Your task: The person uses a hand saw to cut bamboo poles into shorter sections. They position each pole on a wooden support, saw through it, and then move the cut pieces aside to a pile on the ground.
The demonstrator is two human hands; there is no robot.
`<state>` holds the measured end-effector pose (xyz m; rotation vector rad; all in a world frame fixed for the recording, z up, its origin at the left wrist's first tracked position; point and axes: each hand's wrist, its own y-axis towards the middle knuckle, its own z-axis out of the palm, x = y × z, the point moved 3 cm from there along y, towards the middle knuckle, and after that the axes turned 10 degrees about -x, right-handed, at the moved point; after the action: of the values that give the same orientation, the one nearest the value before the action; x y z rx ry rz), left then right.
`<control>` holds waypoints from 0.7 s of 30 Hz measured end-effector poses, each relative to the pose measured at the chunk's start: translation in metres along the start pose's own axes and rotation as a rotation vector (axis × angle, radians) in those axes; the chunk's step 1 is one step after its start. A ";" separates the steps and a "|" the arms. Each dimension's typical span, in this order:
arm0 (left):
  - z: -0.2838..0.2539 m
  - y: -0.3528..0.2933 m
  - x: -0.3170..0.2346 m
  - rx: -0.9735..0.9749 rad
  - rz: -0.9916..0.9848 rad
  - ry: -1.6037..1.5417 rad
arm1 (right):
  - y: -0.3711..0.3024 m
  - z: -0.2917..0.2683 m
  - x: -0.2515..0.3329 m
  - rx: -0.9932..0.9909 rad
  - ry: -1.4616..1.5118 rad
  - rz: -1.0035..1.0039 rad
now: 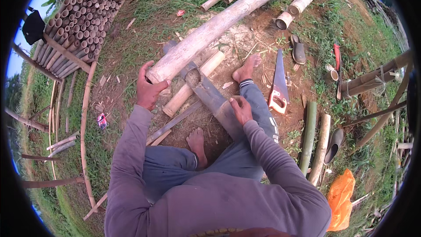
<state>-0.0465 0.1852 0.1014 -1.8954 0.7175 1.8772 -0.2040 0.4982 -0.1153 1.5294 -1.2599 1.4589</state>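
My left hand (148, 88) grips the near end of a thick, pale bamboo pole (219, 19), thumb along the rim and fingers around the side. The pole slants up and away to the far right. My right hand (242, 110) is closed on the lower part of a dark grey, weathered length (210, 93) that looks like bamboo, leaning by my right thigh. A rounded notch is cut in this grey length. Crossing under it is a shorter light bamboo piece (179, 101) on the ground. Some fingers of my right hand are hidden.
A handsaw (279, 79) lies right of my leg, near a sandal (297, 49) and a red-handled tool (337, 61). Green (308, 136) and tan bamboo lengths (320, 147) lie at the right, by an orange sack (342, 199). Stacked bamboo (83, 17) stands far left.
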 end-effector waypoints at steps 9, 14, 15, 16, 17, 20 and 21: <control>-0.309 -0.224 -0.044 -0.255 0.161 0.591 | 0.114 0.087 0.206 0.109 0.971 0.239; -0.422 -0.324 -0.001 -0.330 0.101 1.142 | 0.067 0.197 0.163 0.141 1.083 0.391; -0.424 -0.321 -0.016 -0.318 0.117 1.224 | 0.028 0.218 0.175 0.205 1.082 0.401; -0.425 -0.317 -0.033 -0.307 0.139 1.307 | -0.017 0.235 0.186 0.247 1.084 0.414; -0.395 -0.290 -0.066 -0.255 0.236 1.383 | -0.039 0.258 0.182 0.289 1.076 0.435; -0.303 -0.186 -0.091 -0.026 0.504 1.306 | -0.136 0.310 0.181 0.476 0.857 0.623; -0.268 -0.144 -0.091 0.045 0.424 1.182 | -0.170 0.320 0.192 0.554 0.789 0.705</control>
<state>0.2564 0.1493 0.1900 -2.9009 1.5462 0.6736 0.0445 0.2166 0.0484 0.5968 -0.9472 2.6823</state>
